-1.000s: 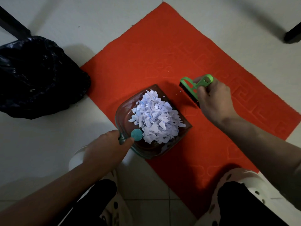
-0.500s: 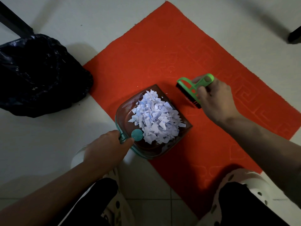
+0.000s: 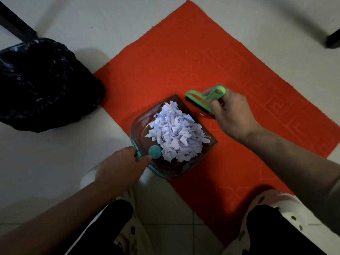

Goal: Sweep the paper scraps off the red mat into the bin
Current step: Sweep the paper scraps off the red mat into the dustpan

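A red mat (image 3: 184, 57) lies diagonally on the pale tiled floor. At its near left edge sits a clear dustpan (image 3: 207, 144) with a teal rim, heaped with white paper scraps (image 3: 174, 133). My left hand (image 3: 119, 168) grips the dustpan's handle by a teal round knob (image 3: 155, 152). Gripped in my right hand (image 3: 233, 115) is a green hand brush (image 3: 200, 99), its dark bristles on the mat just beyond the dustpan's open lip. One small scrap (image 3: 201, 114) lies by the bristles. A bin lined with a black bag (image 3: 40, 83) stands to the left of the mat.
My two feet in white perforated clogs (image 3: 272, 199) stand at the bottom, the right one on the mat's near corner. A dark furniture leg (image 3: 16, 24) runs behind the bin, and another dark leg (image 3: 334, 40) stands at the far right.
My right hand has moved the green brush leftward and closer to the dustpan's lip. The dustpan and my left hand have stayed in place.
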The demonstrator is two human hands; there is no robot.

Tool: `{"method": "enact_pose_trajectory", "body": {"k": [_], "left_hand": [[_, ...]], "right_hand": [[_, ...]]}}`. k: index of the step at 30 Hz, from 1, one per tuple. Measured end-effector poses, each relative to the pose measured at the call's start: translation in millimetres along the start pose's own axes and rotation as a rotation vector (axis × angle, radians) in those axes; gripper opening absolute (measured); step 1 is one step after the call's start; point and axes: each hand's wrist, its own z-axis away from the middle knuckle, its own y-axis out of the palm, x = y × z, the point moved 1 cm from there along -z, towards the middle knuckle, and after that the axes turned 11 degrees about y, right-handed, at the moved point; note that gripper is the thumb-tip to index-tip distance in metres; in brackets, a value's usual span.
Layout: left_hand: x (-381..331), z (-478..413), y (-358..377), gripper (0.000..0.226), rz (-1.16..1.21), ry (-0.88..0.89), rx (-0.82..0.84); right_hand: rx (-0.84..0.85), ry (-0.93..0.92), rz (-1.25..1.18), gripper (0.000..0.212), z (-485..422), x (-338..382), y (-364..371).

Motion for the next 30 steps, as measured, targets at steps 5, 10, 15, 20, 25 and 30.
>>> {"method": "enact_pose_trajectory", "body": {"k": [5, 10, 15, 20, 25, 30], "left_hand": [[-1.9, 1.8, -1.6, 0.040, 0.002, 0.004, -0.010], [-0.4, 4.7, -1.2, 0.040, 0.027, 0.025, -0.041], [8.5, 11.5, -5.0, 0.041, 0.041, -0.004, -0.099], [29.6, 19.2, -7.6, 0.043, 0.028, -0.105, -0.133], [52.3, 21.2, -5.5, 0.046, 0.100, -0.186, -0.108], [56.8, 19.5, -5.7, 0.046, 0.135, -0.174, -0.087]], "right_hand": [[-0.011, 0.093, 0.080, 0.022, -8.1, -8.1, 1.6], [0.081, 0.026, -0.002, 0.023, -3.1, 6.0, 8.7], [-0.091, 0.029, 0.007, 0.024, -33.0, 6.4, -2.5], [-0.138, 0.075, 0.128, 0.027, -64.3, 7.4, 1.0], [-0.085, 0.106, 0.179, 0.027, -70.2, 7.7, 14.9], [0.092, 0.035, 0.108, 0.026, -42.4, 29.5, 29.9]]}}
